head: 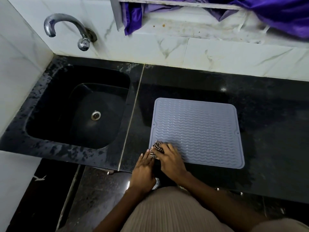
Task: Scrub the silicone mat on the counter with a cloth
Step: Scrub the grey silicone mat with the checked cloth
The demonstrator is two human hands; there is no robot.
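White marbled tiles (217,52) are backing a black counter (267,106); purple cloth (284,14) is hanging above, a tap (66,29) overhanging the sink (50,104).
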